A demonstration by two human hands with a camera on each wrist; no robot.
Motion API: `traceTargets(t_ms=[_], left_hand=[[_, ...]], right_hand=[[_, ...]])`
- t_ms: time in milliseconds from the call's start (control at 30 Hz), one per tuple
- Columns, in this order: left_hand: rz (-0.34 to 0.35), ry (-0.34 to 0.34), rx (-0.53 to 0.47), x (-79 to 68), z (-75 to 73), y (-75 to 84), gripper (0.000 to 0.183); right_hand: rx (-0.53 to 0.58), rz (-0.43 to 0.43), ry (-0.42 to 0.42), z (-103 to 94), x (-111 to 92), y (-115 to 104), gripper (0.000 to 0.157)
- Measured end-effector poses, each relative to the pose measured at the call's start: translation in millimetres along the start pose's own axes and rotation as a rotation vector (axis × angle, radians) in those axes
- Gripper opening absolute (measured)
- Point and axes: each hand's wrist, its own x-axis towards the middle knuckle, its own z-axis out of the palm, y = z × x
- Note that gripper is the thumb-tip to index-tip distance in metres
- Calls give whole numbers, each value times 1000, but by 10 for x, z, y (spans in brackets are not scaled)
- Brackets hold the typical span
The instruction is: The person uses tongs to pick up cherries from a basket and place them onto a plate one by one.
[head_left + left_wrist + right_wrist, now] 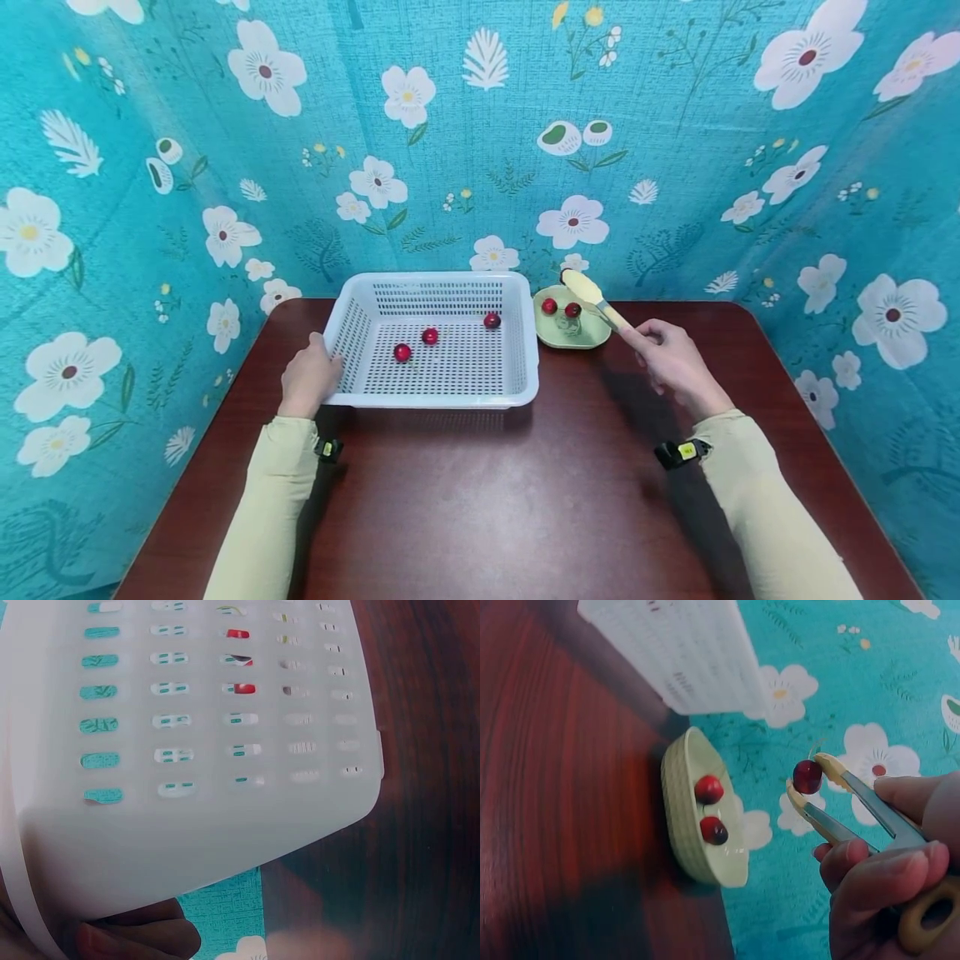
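a turquoise cloth (pixel 465 179) with white flowers hangs behind a dark reddish-brown surface (pixel 465 500). on that surface, near its far edge, is a pale bluish-white basket (pixel 438 398) with slotted walls and rounded corners. the left grip (pixel 310 379) holds the basket by its left rim, fingers curled under the edge. to the basket's right, just beside it, is a small pale green dish (pixel 551 337), glossy inside and textured like weave outside. the right grip (pixel 671 358) is closed around the tongs (pixel 870 802), which have metal arms and cream tips. their tips pinch one cherry (pixel 807 777), round, shiny and deep dark red, beyond the fingers and raised near the dish's far side. two more cherries (pixel 709 790), bright red to nearly black, lie side by side in the dish. three red cherries (pixel 402 352) rest in the basket, two left of its middle and one toward the far right corner. on each black wrist device (pixel 667 455) is a yellow label (pixel 687 451), its marks too small to read
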Motion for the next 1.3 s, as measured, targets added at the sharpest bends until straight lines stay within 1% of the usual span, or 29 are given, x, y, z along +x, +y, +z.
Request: traceTargets(t_ms=[200, 600, 767, 867, 967, 1133, 1300], left_hand=[[-8, -1, 0, 7, 10, -11, 53], [0, 1, -2, 10, 18, 1, 53], [5, 5, -1, 5, 14, 2, 49], [1, 7, 0, 0, 6, 2, 47], [-1, 6, 0, -4, 0, 3, 47], [4, 2, -3, 2, 11, -2, 48], [9, 8, -3, 1, 10, -7, 48]], right_hand=[[-14, 28, 17, -73, 27, 136, 58], [-2, 30, 30, -109, 104, 302, 58], [3, 46, 22, -93, 117, 314, 57], [7, 67, 4, -66, 121, 291, 54], [-2, 90, -3, -35, 132, 257, 55], [-36, 108, 18, 2, 172, 236, 57], [-67, 110, 35, 37, 189, 220, 53]])
